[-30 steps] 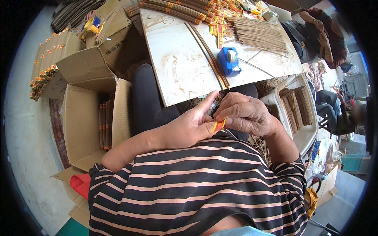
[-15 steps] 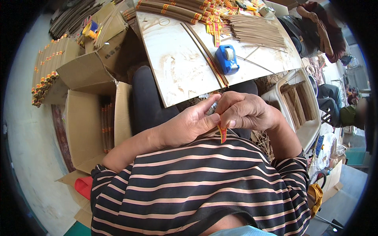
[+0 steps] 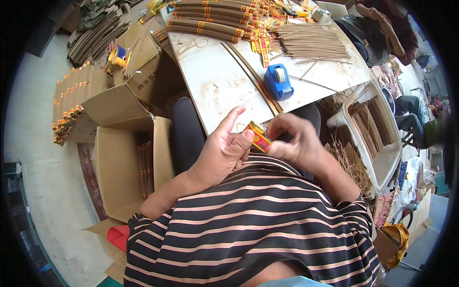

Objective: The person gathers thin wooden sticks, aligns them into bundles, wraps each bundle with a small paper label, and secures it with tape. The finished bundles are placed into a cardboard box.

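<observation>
A red-and-yellow paper label (image 3: 260,140) is wrapped round the end of what looks like a short-showing bundle of incense sticks (image 3: 257,127), most of its length hidden below my hands. My left hand (image 3: 224,150) grips it from the left, thumb pressed on the label and forefinger stretched out past it. At the label's right end is my right hand (image 3: 303,141), its thumb touching or very close to the paper; motion blurs its fingers. Just beyond, on the table, stands a blue tape dispenser (image 3: 278,82), beside a few long thin sticks (image 3: 251,74).
On the white table (image 3: 205,86), labelled incense bundles (image 3: 205,24) lie at the back, near loose labels (image 3: 260,47) and bare sticks (image 3: 313,40). An open cardboard box (image 3: 112,162) stands left, a white tub of sticks (image 3: 394,153) right. Another person's arm (image 3: 382,28) shows at the far right.
The label's loose tail, pinched by both hands before, now lies round the bundle. The bundle has tilted up into view, and my right hand has shifted slightly right and opened somewhat.
</observation>
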The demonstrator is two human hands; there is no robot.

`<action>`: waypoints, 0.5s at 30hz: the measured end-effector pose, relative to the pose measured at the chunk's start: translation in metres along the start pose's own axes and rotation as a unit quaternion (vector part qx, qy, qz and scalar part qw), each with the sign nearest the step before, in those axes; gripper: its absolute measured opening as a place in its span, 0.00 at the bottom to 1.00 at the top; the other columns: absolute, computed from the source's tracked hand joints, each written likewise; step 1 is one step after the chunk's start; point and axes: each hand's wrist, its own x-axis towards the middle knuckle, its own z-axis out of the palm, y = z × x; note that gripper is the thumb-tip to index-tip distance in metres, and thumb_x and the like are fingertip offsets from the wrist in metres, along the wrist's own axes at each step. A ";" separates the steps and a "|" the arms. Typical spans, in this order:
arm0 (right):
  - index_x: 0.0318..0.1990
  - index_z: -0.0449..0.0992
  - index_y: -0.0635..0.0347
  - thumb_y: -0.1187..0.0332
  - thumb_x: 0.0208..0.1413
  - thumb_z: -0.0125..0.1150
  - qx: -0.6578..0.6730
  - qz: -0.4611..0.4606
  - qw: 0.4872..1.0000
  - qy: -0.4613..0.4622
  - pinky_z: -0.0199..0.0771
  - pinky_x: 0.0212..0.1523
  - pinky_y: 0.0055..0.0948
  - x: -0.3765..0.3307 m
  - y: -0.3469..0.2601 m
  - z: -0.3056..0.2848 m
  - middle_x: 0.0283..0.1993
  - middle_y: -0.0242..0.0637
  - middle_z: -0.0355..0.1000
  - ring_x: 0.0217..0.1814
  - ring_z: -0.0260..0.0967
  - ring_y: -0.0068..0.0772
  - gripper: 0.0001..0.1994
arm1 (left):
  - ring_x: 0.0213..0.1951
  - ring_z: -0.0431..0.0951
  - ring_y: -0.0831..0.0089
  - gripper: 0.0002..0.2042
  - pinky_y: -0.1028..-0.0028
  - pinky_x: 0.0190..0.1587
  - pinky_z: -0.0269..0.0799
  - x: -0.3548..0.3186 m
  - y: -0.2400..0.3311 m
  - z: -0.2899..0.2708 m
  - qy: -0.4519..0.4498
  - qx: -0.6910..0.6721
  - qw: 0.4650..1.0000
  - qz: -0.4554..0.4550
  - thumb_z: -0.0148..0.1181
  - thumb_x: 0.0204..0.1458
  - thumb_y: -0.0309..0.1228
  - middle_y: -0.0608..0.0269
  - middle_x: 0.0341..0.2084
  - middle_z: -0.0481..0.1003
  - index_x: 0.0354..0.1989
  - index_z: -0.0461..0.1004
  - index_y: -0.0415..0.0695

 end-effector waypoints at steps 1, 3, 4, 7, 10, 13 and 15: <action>0.30 0.72 0.67 0.53 0.39 0.70 0.000 0.005 1.000 -0.003 0.68 0.31 0.25 0.000 0.000 0.007 0.25 0.38 0.69 0.29 0.65 0.24 0.23 | 0.18 0.61 0.87 0.31 0.88 0.20 0.58 0.000 0.002 0.002 0.007 -0.010 1.000 0.004 0.50 0.56 0.41 0.69 0.18 0.64 0.63 0.44 0.41; 0.29 0.72 0.67 0.57 0.45 0.66 0.005 0.009 1.000 0.003 0.66 0.24 0.23 0.004 -0.004 0.017 0.22 0.39 0.69 0.24 0.64 0.21 0.18 | 0.19 0.62 0.87 0.27 0.89 0.19 0.58 0.000 -0.002 0.001 0.011 -0.002 1.000 0.017 0.49 0.57 0.39 0.67 0.22 0.66 0.60 0.48 0.40; 0.29 0.72 0.67 0.58 0.46 0.65 0.007 0.013 1.000 0.005 0.65 0.23 0.23 0.005 -0.004 0.017 0.21 0.38 0.69 0.23 0.63 0.20 0.17 | 0.19 0.62 0.87 0.25 0.89 0.19 0.59 0.000 -0.004 0.000 0.012 0.002 1.000 0.024 0.48 0.58 0.38 0.67 0.23 0.67 0.59 0.50 0.39; 0.28 0.72 0.67 0.62 0.51 0.62 0.008 -0.014 1.000 0.005 0.63 0.21 0.23 0.009 0.000 0.016 0.20 0.37 0.67 0.22 0.60 0.18 0.14 | 0.20 0.63 0.87 0.19 0.89 0.19 0.60 0.002 -0.005 -0.003 0.025 0.020 0.999 0.011 0.46 0.59 0.38 0.67 0.24 0.67 0.52 0.57 0.39; 0.27 0.72 0.66 0.63 0.51 0.61 0.018 -0.016 1.000 -0.001 0.63 0.21 0.24 0.011 -0.003 0.014 0.20 0.38 0.67 0.22 0.61 0.20 0.13 | 0.21 0.64 0.86 0.16 0.89 0.20 0.61 0.002 0.000 -0.003 0.006 0.009 1.000 -0.006 0.44 0.60 0.39 0.66 0.24 0.67 0.48 0.60 0.40; 0.27 0.71 0.66 0.64 0.51 0.61 -0.026 -0.065 0.998 0.000 0.64 0.23 0.25 0.012 -0.004 0.012 0.21 0.40 0.66 0.22 0.63 0.25 0.12 | 0.20 0.64 0.85 0.16 0.89 0.20 0.61 0.003 0.000 -0.005 -0.005 -0.003 1.000 -0.016 0.43 0.60 0.41 0.65 0.24 0.67 0.48 0.61 0.40; 0.27 0.71 0.65 0.65 0.51 0.61 -0.039 -0.087 0.995 -0.008 0.65 0.23 0.26 0.014 -0.003 0.010 0.21 0.40 0.66 0.23 0.65 0.29 0.11 | 0.19 0.64 0.85 0.16 0.89 0.19 0.61 0.004 0.001 -0.008 -0.031 -0.038 0.999 -0.021 0.43 0.60 0.41 0.64 0.24 0.67 0.47 0.61 0.41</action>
